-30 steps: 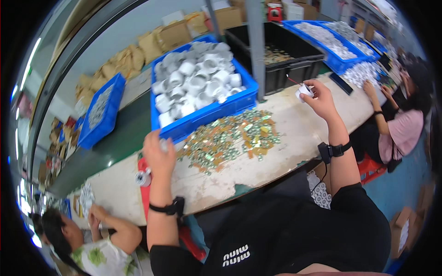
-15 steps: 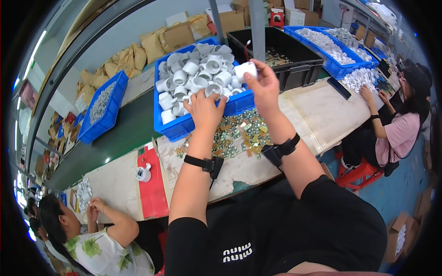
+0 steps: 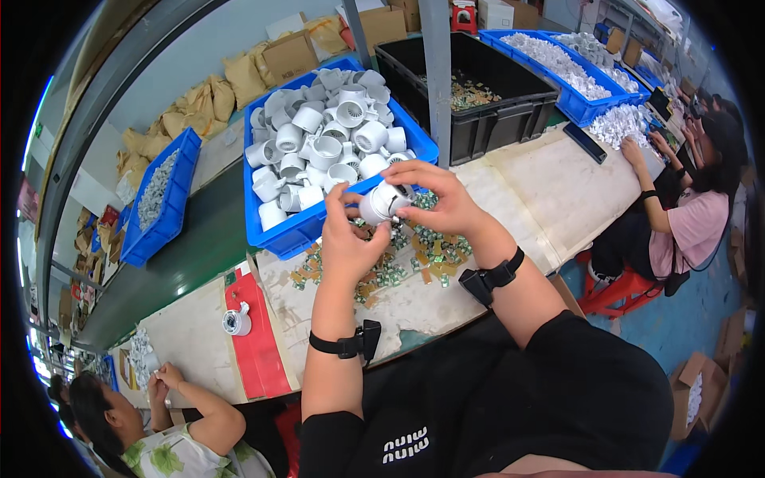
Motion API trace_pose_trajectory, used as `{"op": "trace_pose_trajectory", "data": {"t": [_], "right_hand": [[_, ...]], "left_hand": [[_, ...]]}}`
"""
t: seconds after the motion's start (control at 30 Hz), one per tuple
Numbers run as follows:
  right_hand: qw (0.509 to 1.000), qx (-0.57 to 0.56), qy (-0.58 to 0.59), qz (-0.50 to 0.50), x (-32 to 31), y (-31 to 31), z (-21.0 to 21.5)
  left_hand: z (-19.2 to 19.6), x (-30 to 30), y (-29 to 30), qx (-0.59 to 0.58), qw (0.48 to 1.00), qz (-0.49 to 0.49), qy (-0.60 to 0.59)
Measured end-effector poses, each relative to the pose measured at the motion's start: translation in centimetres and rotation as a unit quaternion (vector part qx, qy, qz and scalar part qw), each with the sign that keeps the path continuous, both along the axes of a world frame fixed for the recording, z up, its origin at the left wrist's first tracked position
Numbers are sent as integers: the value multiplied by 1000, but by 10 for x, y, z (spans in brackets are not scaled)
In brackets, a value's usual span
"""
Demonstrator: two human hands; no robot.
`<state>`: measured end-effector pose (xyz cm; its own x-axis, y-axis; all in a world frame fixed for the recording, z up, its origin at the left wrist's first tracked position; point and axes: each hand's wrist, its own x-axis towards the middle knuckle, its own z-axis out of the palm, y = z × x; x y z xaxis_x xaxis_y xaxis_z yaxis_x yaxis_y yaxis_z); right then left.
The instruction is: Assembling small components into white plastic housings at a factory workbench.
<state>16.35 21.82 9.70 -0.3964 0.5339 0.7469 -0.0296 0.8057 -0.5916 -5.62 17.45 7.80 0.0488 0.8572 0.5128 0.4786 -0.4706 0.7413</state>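
Both my hands meet in front of the blue bin, around a white round plastic housing with a dark slot on its right side. My left hand grips its left side, thumb below. From the right, my right hand pinches it with thumb and fingers. Many similar white housings lie heaped in the bin. Under my hands, small green and tan circuit boards are scattered over the tabletop.
Left of me, a lone white housing sits on a red strip. A black crate stands beyond the bin, and a phone lies to the right. Co-workers sit on both sides. A metal post rises behind the bin.
My right hand has come down and left from beside the post, bringing the white housing. My left hand has left the bin's pile, and both hands now hold the housing.
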Motion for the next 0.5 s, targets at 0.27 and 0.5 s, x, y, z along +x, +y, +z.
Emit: {"op": "trace_pose_trajectory", "data": {"t": [0.27, 0.5], "right_hand": [[996, -66, -30, 48, -6, -2, -8], [986, -71, -107, 105, -4, -1, -7]], "left_hand": [[-20, -8, 0, -285, 849, -203, -395], [-6, 10, -17, -319, 808, -242, -433]]}}
